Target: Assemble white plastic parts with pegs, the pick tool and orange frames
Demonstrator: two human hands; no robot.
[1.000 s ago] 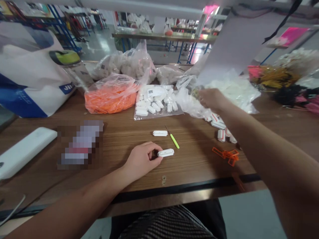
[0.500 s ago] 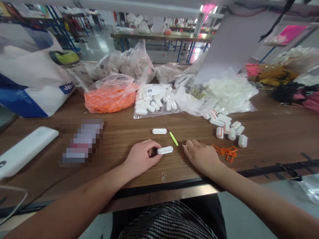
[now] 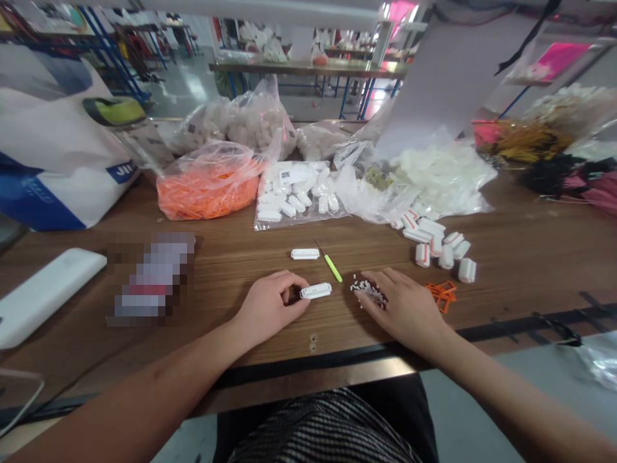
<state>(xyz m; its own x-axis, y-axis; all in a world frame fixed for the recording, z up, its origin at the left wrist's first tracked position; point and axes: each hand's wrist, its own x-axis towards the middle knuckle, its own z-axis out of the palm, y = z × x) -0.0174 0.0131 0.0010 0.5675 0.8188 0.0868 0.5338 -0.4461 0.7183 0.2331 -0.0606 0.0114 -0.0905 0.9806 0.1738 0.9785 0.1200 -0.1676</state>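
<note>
My left hand [image 3: 272,307] rests on the wooden table [image 3: 520,257] and pinches one end of a small white plastic bar [image 3: 315,290]. My right hand [image 3: 405,307] lies beside it with fingers spread, and a little heap of tiny white bits [image 3: 367,289] sits on the table under its fingertips. A second white bar [image 3: 305,254] and a thin tool with a green handle [image 3: 331,265] lie just beyond.
At the back stand a bag of orange parts [image 3: 207,186], a clear bag of white pieces [image 3: 296,196] and more plastic bags [image 3: 434,170]. White caps with red marks [image 3: 441,244] and orange clips [image 3: 441,294] lie right; a white slab [image 3: 45,292] and a blue-white bag [image 3: 48,148] lie left.
My right hand came back from the plastic bags at the rear to the table near my left hand, then opened, leaving tiny white bits under its fingers. My left hand stayed put.
</note>
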